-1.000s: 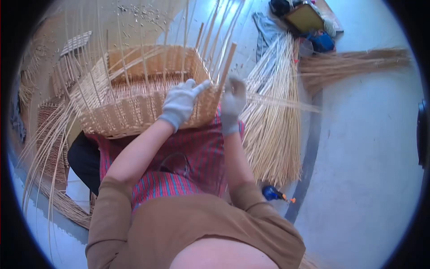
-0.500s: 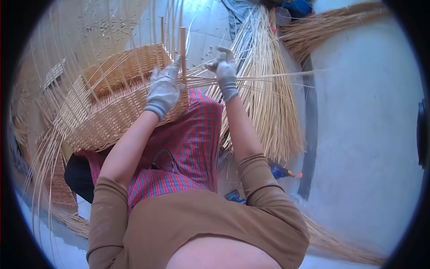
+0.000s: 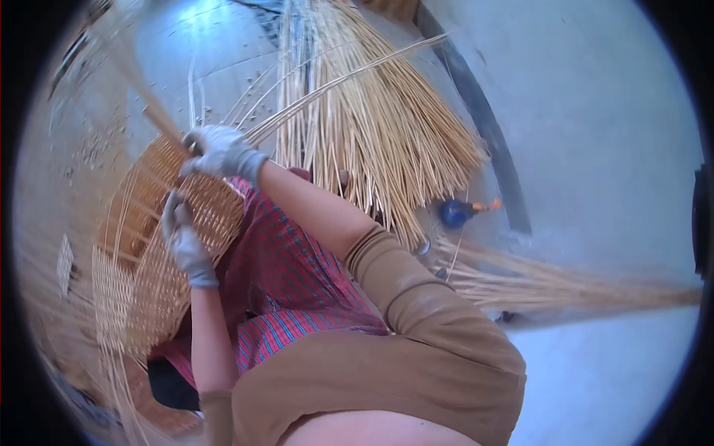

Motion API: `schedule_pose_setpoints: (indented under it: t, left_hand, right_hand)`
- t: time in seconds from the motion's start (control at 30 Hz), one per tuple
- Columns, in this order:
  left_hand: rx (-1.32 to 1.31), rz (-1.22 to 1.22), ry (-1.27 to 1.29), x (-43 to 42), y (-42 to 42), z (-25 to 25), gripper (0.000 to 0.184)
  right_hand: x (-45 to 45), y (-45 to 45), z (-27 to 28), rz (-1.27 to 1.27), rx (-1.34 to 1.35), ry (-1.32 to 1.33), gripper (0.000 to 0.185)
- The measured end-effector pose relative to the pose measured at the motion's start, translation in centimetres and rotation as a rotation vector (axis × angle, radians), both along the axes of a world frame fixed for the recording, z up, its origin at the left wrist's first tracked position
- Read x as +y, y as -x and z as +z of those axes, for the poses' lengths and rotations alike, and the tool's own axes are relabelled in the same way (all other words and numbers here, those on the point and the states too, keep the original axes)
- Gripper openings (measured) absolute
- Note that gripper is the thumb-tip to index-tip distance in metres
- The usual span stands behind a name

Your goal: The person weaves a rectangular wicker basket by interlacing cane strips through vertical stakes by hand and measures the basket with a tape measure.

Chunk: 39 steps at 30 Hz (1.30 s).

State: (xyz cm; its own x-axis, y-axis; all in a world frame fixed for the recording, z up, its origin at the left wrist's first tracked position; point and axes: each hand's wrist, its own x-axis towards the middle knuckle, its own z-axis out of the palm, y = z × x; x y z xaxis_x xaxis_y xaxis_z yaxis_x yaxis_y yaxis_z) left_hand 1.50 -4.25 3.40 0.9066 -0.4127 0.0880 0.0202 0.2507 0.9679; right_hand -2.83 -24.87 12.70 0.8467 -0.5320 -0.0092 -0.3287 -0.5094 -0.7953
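Left of centre in the frame, see the woven basket point(image 3: 219, 210), tilted across the striped cloth point(image 3: 286, 256) over the lap, with the corner stake point(image 3: 165, 128) slanting out toward the upper left. At that corner, find the right hand point(image 3: 223, 149), gloved, with fingers curled in close by the foot of the stake — probably pinching strands there, but cannot tell for certain. Just below, note the left hand point(image 3: 186, 241), gloved too, set against the near wall by the rim with fingers bent; cannot tell whether pinching anything. From beyond the right hand, trace several loose strands point(image 3: 413, 50) running to the upper right, across the big bundle of pale strands point(image 3: 387, 126).

To manage this stretch well, judging by the look of it: brace the wall with the left hand close to the corner, so as to spare the stake any leaning. Draw the loose strands snugly round the stake, laying each flat beside the next, firmly enough to close gaps but gently enough not to bend the wood inward. Mind the long free ends — best swung clear of the bundle to avoid snagging. Press each turn down onto the weave below. Steady the basket on the lap, too. Right of centre, leave the blue object point(image 3: 455, 213) on the floor point(image 3: 595, 149), well apart from both hands.
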Motion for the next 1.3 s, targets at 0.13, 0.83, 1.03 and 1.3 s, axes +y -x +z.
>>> schedule_pose_setpoints:
  t: [0.13, 0.83, 1.03, 1.3]
  left_hand:
    - [-0.078, 0.131, -0.022, 1.9, -6.4, 0.3, 0.03]
    - [-0.087, 0.456, -0.607, 21.2, -3.0, 0.2, 0.033]
    - [0.1, 1.044, -0.603, 39.9, -10.0, -5.0, 0.051]
    - [0.402, 0.675, -0.525, 42.1, -8.8, -9.1, 0.067]
  right_hand:
    - [1.8, -2.0, -3.6, 0.04, -0.004, 0.318, 0.041]
    - [4.3, -3.7, -5.4, -0.241, 0.101, 0.458, 0.036]
    - [5.2, -3.7, -6.8, -0.299, -0.005, 0.558, 0.049]
    - [5.5, -1.4, -5.8, -0.315, -0.219, 0.513, 0.041]
